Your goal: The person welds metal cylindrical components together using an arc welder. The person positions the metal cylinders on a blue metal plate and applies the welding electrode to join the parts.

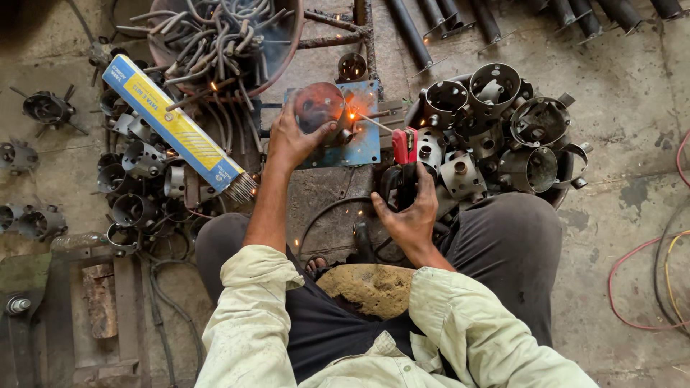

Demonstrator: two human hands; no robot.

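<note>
My left hand [291, 140] presses on a round rusty metal disc [317, 105] that sits on a blue metal plate [363, 136]. My right hand [410, 215] grips a red and black welding electrode holder [404, 154]. Its thin rod [374, 121] reaches to the disc's right side, where a bright orange spark [351, 115] glows. Small sparks scatter over the floor between my knees.
A blue and yellow box of welding rods [172, 122] lies at the left, rods poking out. Several round metal cups [496, 122] are heaped at the right, more at the left [136, 187]. A pan of bent rods [223, 39] stands behind. Red and yellow cables [647, 287] run at right.
</note>
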